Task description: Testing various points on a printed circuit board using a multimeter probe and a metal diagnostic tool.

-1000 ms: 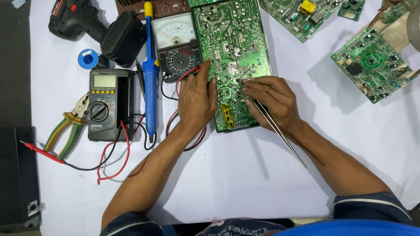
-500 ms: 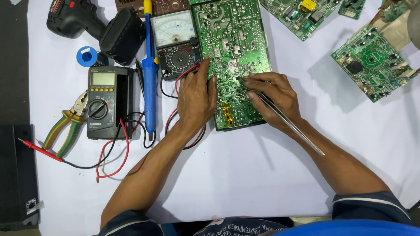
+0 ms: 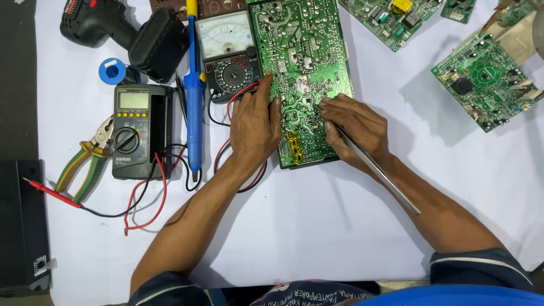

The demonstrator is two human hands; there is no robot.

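Green circuit boards (image 3: pixel 303 73): five in view
Multimeters (image 3: pixel 135 131): two, one digital, one analogue
Soldering irons (image 3: pixel 194 96): one
Pliers (image 3: pixel 85 161): one pair
Cordless drills (image 3: pixel 130 34): one
Hands (image 3: pixel 255 127): two

My green circuit board (image 3: pixel 303 68) shows pale traces and a yellow patch; beside it, a blue-handled soldering iron (image 3: pixel 194 96) and red-and-black leads (image 3: pixel 144 198).

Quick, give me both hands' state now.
Left hand: open, flat on the board.
Right hand: closed on tweezers, tip at the board.
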